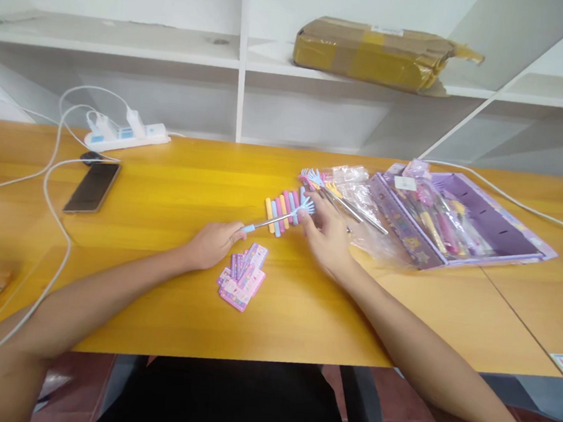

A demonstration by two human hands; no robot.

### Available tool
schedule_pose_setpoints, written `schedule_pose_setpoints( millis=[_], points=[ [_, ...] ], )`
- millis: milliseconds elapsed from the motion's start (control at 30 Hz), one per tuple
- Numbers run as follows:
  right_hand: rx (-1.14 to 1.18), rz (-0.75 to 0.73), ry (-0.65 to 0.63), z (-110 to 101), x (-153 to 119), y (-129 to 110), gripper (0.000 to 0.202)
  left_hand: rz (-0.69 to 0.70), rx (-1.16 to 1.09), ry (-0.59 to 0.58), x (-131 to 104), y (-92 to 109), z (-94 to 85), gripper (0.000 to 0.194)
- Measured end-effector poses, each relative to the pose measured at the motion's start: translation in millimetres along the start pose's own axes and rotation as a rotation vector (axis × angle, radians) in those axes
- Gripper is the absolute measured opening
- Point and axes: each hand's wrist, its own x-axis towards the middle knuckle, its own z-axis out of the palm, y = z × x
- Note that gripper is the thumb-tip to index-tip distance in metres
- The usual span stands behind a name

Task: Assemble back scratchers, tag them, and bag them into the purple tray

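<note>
A small back scratcher point(271, 221) with a metal rod, light-blue grip and blue hand-shaped head spans the gap between my hands. My left hand point(215, 243) is closed round its grip end. At the other end, the fingers of my right hand point(327, 230) pinch the blue head. Just behind the rod lies a row of pastel handles point(282, 208) in yellow, blue and pink, side by side on the table. Small pink and purple printed cards point(244, 277) lie in a loose pile nearer to me. More hand-shaped heads point(315, 177) and metal rods point(357, 209) lie beyond my right hand.
Clear plastic wrappers point(377, 231) lie beside an open purple box point(524, 248) holding packaged pieces. A phone point(93, 186), a power strip point(128, 134) and white cables point(60, 214) occupy the left. A taped carton point(368, 54) sits on the shelf behind.
</note>
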Motion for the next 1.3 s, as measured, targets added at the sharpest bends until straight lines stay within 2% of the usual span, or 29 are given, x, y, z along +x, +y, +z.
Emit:
schedule_pose_setpoints(
  millis=[333,1067,1300],
  points=[
    [-0.091,-0.012,-0.049,0.5,-7.7,-16.2,0.040,0.003,0.012,0.000,1.4,-1.4,2.6,0.036],
    [-0.186,-0.036,-0.074,17.7,-14.9,-11.7,0.051,0.035,0.079,0.009,4.0,-7.8,6.3,0.039],
    [-0.217,-0.028,-0.094,23.0,-17.8,-10.5,0.047,0.030,0.100,0.000,5.0,-5.7,6.9,0.037]
  ],
)
